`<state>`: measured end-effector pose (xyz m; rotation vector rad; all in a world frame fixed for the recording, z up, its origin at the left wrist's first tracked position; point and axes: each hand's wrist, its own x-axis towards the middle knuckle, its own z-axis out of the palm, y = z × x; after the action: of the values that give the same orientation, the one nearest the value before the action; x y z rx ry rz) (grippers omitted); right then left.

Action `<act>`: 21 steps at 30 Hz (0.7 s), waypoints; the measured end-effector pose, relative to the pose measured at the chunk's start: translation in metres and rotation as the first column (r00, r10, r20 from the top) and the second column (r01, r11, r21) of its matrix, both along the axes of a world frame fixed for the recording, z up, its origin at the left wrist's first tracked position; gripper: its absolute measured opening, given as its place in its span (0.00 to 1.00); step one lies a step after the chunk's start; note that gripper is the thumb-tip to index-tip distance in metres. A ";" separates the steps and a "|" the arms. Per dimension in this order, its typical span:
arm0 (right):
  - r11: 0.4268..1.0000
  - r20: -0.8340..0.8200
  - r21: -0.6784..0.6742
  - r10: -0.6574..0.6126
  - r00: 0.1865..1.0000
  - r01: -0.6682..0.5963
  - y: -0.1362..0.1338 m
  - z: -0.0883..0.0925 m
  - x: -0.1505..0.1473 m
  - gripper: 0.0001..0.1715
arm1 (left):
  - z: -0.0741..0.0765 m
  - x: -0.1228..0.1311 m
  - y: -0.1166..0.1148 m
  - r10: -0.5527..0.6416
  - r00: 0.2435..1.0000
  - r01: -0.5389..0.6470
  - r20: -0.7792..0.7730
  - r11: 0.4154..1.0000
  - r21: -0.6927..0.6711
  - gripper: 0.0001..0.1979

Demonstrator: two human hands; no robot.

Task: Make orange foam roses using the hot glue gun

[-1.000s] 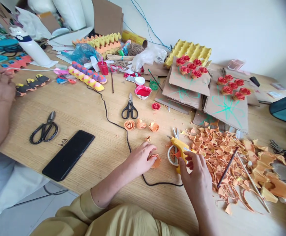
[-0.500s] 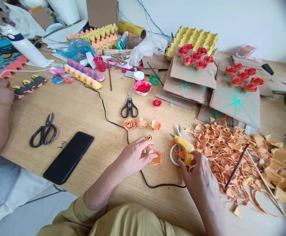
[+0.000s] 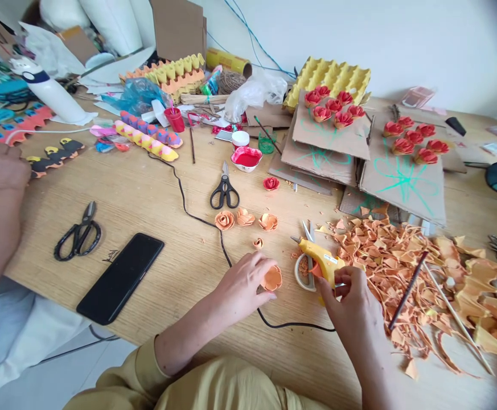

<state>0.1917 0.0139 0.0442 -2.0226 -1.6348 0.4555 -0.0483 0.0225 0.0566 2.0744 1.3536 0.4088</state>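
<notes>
My left hand [image 3: 243,287] has its thumb and fingers closed around the side of an orange egg-carton flower cup [image 3: 272,278]. The fingers of my right hand [image 3: 350,302] are wrapped round the handle of a yellow glue gun [image 3: 323,256], whose nozzle points to the far left. A roll of white tape [image 3: 302,279] and open scissors [image 3: 307,230] lie partly beneath the gun. Beyond my left hand are a small curled flower centre [image 3: 258,244] and three orange flowers: a left one [image 3: 224,220], a middle one [image 3: 245,216] and a right one [image 3: 268,222].
Orange scraps [image 3: 389,262] heap at right, with sticks on top. Red flowers [image 3: 333,105] stand on cardboard sheets [image 3: 329,136] behind. Black-handled scissors [image 3: 225,191], a red paint bowl [image 3: 246,158] and a phone [image 3: 120,276] are on the table. Another person's hand [image 3: 0,165] rests at far left.
My left hand has come down round the flower cup, its fingers closing on the side. My right hand stays at the glue gun, its grip shifted slightly. The view has tilted a little.
</notes>
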 end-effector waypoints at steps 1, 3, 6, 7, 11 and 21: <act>1.000 -0.046 -0.026 -0.013 0.999 0.012 0.001 0.001 0.003 0.23 | 0.000 0.001 0.000 0.011 1.000 -0.011 0.008 1.000 0.001 0.23; 0.997 -0.146 -0.055 -0.057 0.988 0.050 0.002 0.002 0.007 0.24 | -0.002 0.002 -0.001 0.034 0.999 -0.034 0.026 0.999 0.006 0.23; 0.994 -0.339 -0.044 -0.111 0.934 0.102 0.002 0.004 0.007 0.24 | -0.005 0.003 -0.002 0.074 0.997 -0.074 0.039 0.997 0.024 0.25; 0.994 -0.429 -0.043 -0.114 0.896 0.105 0.002 0.005 0.006 0.24 | -0.006 0.003 -0.003 0.081 0.996 -0.082 0.041 0.996 0.028 0.25; 0.993 -0.788 -0.084 -0.117 0.604 0.083 0.003 0.007 -0.001 0.26 | -0.006 0.006 -0.002 0.105 0.994 -0.105 0.040 0.995 -0.005 0.23; 0.975 -0.973 -0.185 -0.164 0.162 -0.122 -0.010 -0.001 -0.011 0.18 | -0.009 0.010 -0.002 0.154 0.987 -0.156 0.041 0.987 0.032 0.30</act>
<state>0.1804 0.0042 0.0436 -1.1812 -0.6374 1.6215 -0.0381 0.0201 0.0473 1.9857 1.5003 0.5393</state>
